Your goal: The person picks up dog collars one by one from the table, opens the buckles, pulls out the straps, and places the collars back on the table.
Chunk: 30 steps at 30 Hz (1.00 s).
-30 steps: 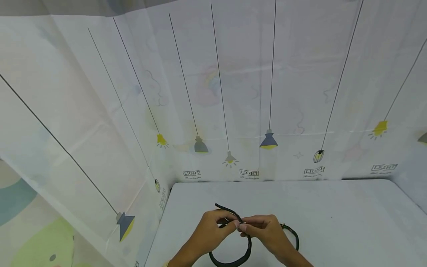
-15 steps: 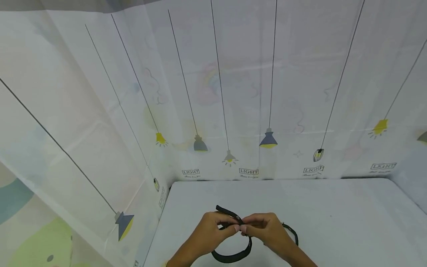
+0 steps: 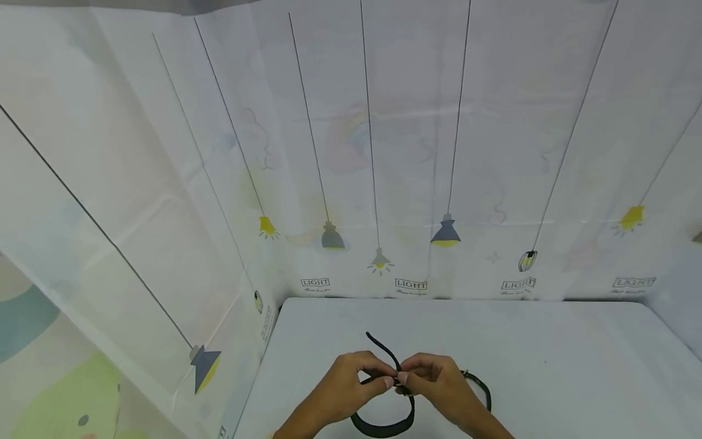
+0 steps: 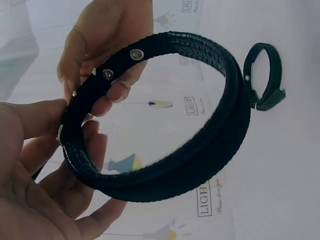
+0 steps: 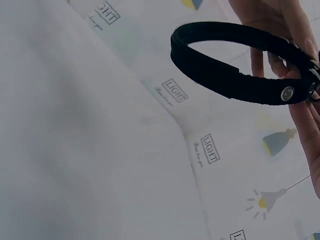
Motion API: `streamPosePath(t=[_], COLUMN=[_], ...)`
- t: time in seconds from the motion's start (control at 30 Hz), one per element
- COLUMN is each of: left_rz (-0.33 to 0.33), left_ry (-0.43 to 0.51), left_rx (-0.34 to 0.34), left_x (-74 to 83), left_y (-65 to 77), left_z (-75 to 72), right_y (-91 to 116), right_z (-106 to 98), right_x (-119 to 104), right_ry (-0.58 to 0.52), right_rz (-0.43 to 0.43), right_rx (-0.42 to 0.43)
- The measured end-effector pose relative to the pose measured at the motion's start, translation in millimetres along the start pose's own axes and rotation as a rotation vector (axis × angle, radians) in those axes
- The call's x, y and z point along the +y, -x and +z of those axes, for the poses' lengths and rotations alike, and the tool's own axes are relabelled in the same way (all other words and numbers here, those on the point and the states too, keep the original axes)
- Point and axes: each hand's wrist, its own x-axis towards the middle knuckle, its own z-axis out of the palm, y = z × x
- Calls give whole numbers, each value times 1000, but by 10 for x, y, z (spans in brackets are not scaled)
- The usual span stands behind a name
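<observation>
A black collar (image 3: 382, 430) with metal eyelets is bent into a loop between my two hands, above the white table. My left hand (image 3: 351, 384) pinches the strap between thumb and fingers. Close beside it, my right hand (image 3: 441, 384) pinches the same spot from the other side. The collar's free end (image 3: 381, 344) sticks up past the fingers. In the left wrist view, eyelets (image 4: 136, 54) show along the band; the right wrist view shows the loop (image 5: 210, 75) and one eyelet near the fingers. Fingers mostly hide the fastening.
A second dark green collar (image 4: 271, 100), also looped, lies on the table (image 3: 548, 353) to the right, partly behind my right forearm in the head view. A white curtain (image 3: 406, 152) printed with lamps hangs along the table's back and left edges.
The collar's free end has turned edge-on and points up more steeply. Both hands stay together with small finger shifts. The second collar has not moved.
</observation>
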Motion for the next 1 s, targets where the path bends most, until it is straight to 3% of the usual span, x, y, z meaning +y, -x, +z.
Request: streamPosePath(t=[0.1,0.43,0.7,0.83,1.0], left_rz=[-10,-93,-39,-20,91], left_ry=[0,152,222,171,17], left_rx=[-22,-128,-135,-120,-116], left_x=[9,-17,-47,-32,-19], left_y=[-30,-29,-14,-6,-8], left_z=[-18,-21,-57,-86,-92], right_y=[-14,-24,-26,-42,-42], right_z=[-7,-30,-67,-47,-17], right_x=[4,-31,-107,-123,-95], right_ry=[15,154,187,178,166], right_rz=[-18,36,-61,-58,-12], right_rx=[-38,-120,-134,-121,-136])
